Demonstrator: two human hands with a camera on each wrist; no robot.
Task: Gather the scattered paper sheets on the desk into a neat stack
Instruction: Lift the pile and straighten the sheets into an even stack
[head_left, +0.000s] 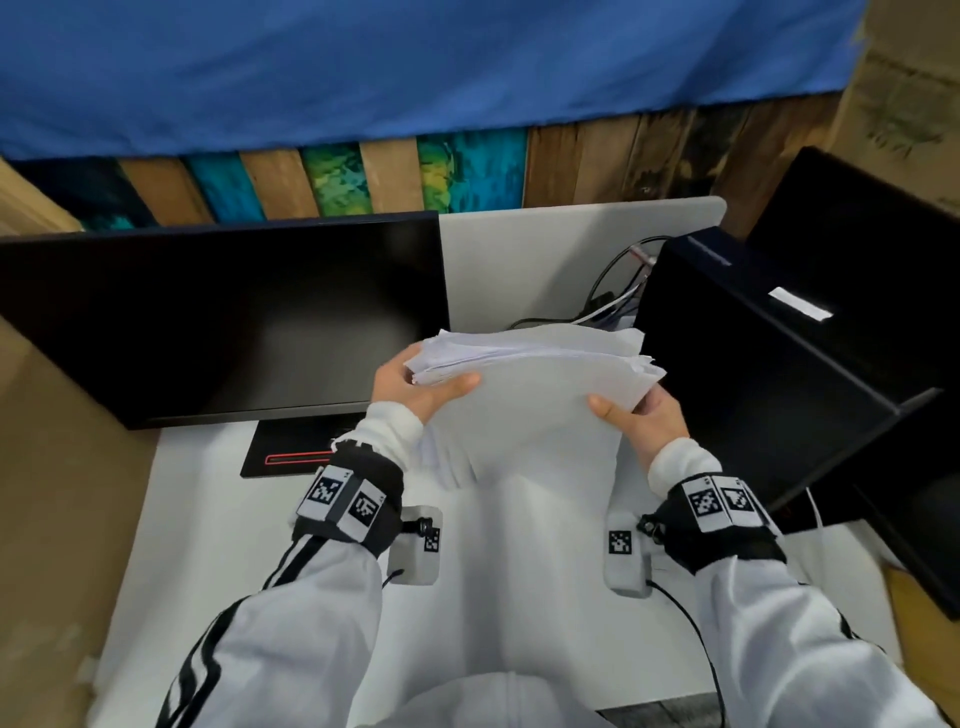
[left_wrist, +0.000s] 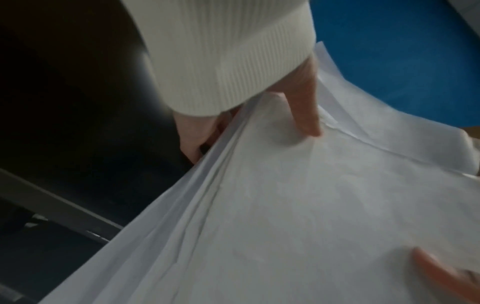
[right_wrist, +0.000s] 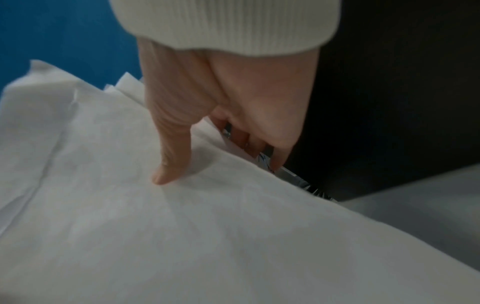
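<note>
A bundle of white paper sheets (head_left: 540, 395) is held up on edge over the white desk (head_left: 218, 545), its upper edges uneven and fanned. My left hand (head_left: 421, 387) grips its left side, thumb across the near face and fingers behind. My right hand (head_left: 641, 415) grips the right side the same way. In the left wrist view the thumb presses the paper sheets (left_wrist: 298, 205); the sheet edges show as loose layers. In the right wrist view the thumb lies on the paper sheets (right_wrist: 155, 226) and the curled fingers sit behind the edge.
A dark monitor (head_left: 223, 322) stands at the left, its base (head_left: 291, 452) on the desk. A black computer case (head_left: 779, 374) stands close at the right, with cables (head_left: 613, 296) behind the papers. Blue cloth (head_left: 415, 67) hangs at the back.
</note>
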